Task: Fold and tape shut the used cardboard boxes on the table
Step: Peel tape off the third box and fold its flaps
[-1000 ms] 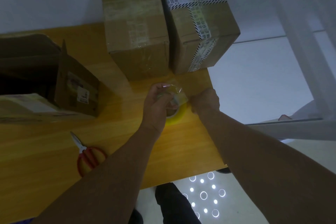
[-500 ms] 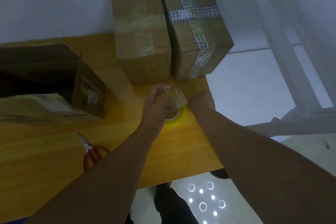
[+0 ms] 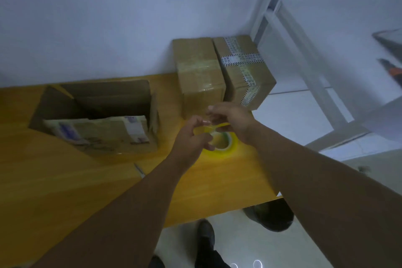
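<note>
A yellow tape roll [image 3: 225,146] lies on the wooden table [image 3: 65,180], partly hidden by my hands. My left hand [image 3: 191,135] holds the roll with curled fingers. My right hand [image 3: 230,118] pinches a short yellow strip of tape [image 3: 219,126] pulled off the roll, stretched between both hands. An open cardboard box [image 3: 97,115] with raised flaps and old labels stands at the left. Two closed boxes stand at the back: a plain one with clear tape [image 3: 200,76] and one bound with printed tape [image 3: 245,69].
The tip of a pair of scissors [image 3: 139,169] peeks out beside my left forearm. The table's right edge is close to my right hand, with white floor and a white metal frame [image 3: 304,50] beyond. My shoes [image 3: 269,217] show below the front edge.
The view has tilted up and shifted left, showing more of the open box. My hands have lifted slightly and a strip of tape now stretches between them.
</note>
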